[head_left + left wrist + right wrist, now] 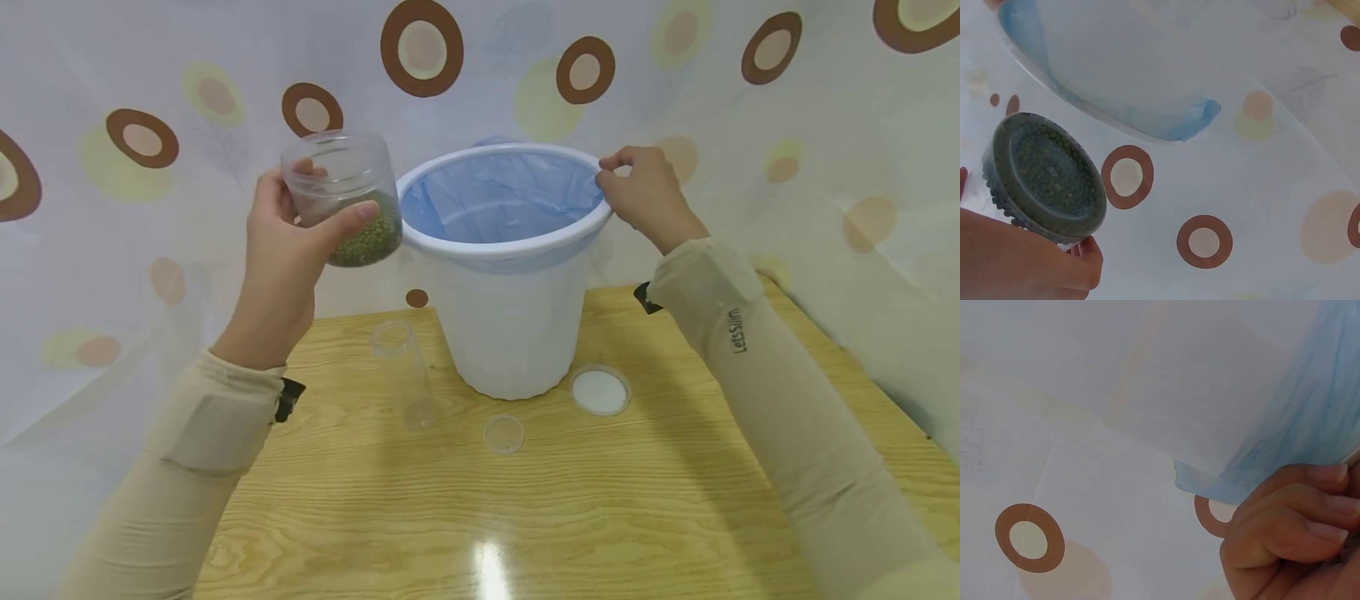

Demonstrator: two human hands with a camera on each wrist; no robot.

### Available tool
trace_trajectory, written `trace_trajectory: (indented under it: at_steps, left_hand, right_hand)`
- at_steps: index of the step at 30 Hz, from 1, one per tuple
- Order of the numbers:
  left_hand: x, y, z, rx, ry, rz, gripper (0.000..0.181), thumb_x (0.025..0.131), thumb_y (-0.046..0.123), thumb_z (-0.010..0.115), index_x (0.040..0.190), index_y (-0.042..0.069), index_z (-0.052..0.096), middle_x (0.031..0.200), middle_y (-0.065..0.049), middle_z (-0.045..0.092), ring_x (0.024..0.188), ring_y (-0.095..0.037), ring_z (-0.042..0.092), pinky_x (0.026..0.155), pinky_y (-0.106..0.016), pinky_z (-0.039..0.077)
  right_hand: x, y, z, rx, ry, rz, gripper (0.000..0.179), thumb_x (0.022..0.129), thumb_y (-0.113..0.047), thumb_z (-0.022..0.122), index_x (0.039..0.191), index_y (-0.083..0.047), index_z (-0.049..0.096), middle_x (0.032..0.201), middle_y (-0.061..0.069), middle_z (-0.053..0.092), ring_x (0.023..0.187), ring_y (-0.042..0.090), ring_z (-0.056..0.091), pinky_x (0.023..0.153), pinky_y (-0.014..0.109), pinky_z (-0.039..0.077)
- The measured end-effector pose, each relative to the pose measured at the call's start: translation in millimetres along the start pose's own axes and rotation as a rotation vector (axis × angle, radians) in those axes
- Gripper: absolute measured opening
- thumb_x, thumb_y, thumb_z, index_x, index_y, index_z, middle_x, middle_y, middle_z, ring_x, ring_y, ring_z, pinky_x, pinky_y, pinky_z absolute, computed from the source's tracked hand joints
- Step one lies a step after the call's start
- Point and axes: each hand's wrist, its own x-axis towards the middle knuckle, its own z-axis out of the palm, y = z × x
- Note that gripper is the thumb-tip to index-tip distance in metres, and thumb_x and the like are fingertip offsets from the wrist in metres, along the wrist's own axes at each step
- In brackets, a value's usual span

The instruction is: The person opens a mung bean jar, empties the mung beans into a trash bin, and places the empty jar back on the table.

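Observation:
My left hand [281, 262] grips a clear plastic jar [337, 171] without a lid, thumb across its front. Small green beans [369, 237] lie in the lower part of the jar, which leans slightly. The jar is held up at the left rim of a white bin [510, 325] standing on the table. A blue bag [502, 196] lines the bin, folded outward over its rim. On the opposite side, my right hand [648, 196] pinches the bin's rim and the bag. In the left wrist view the jar's base [1054, 172] shows beans through it.
In front of the bin, on the wooden table [450, 517], stand a clear open cylinder [402, 371] at the left, a small clear lid [503, 435] in the middle and a larger white-centred lid [600, 392] at the right. A patterned sheet [480, 67] hangs close behind.

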Motion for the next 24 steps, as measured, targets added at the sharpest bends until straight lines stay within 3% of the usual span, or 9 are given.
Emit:
trace_trajectory:
  at_steps: [5, 11, 16, 19, 24]
  left_hand:
    - [18.6, 0.4, 9.2, 0.14, 0.051, 0.05, 0.074, 0.072, 0.014, 0.084, 0.132, 0.019, 0.041, 0.131, 0.0, 0.044, 0.121, -0.018, 0.042, 0.098, -0.038, 0.04]
    - [40.5, -3.8, 23.2, 0.3, 0.052, 0.186, 0.083, 0.071, 0.012, 0.084, 0.139, 0.017, 0.036, 0.132, 0.002, 0.041, 0.122, -0.011, 0.038, 0.099, -0.026, 0.035]
    - [53.2, -9.1, 30.5, 0.525, 0.073, 0.264, 0.084, 0.071, 0.022, 0.085, 0.139, 0.016, 0.037, 0.134, 0.002, 0.041, 0.124, -0.01, 0.035, 0.101, -0.021, 0.032]
    - [58.4, -12.1, 32.9, 0.634, 0.079, 0.288, 0.085, 0.072, 0.027, 0.084, 0.141, 0.015, 0.037, 0.136, 0.001, 0.041, 0.126, -0.011, 0.032, 0.102, -0.023, 0.03]
    - [65.7, -17.4, 36.2, 0.725, 0.072, 0.347, 0.083, 0.073, 0.027, 0.083, 0.14, 0.011, 0.037, 0.137, -0.004, 0.041, 0.127, -0.013, 0.032, 0.105, -0.031, 0.024]
  right_hand:
    - [0.9, 0, 1, 0.005, -0.004, 0.011, 0.048, 0.098, -0.03, 0.041, 0.141, -0.009, 0.047, 0.106, 0.012, 0.052, 0.075, 0.016, 0.051, 0.059, 0.024, 0.044]
    - [0.5, 0, 2, 0.017, -0.01, 0.008, 0.049, 0.099, -0.031, 0.04, 0.142, -0.009, 0.045, 0.117, 0.014, 0.052, 0.083, 0.019, 0.052, 0.065, 0.025, 0.045]
    - [0.3, 0, 3, 0.031, -0.007, -0.009, 0.048, 0.098, -0.03, 0.041, 0.141, -0.008, 0.047, 0.119, 0.015, 0.053, 0.087, 0.02, 0.053, 0.069, 0.027, 0.045]
    - [0.5, 0, 5, 0.037, -0.007, -0.013, 0.048, 0.098, -0.029, 0.041, 0.141, -0.008, 0.047, 0.12, 0.015, 0.054, 0.089, 0.021, 0.053, 0.071, 0.027, 0.045]
    - [0.1, -1, 7, 0.041, 0.0, -0.019, 0.047, 0.098, -0.028, 0.041, 0.14, -0.006, 0.048, 0.121, 0.016, 0.055, 0.092, 0.02, 0.054, 0.074, 0.026, 0.044]
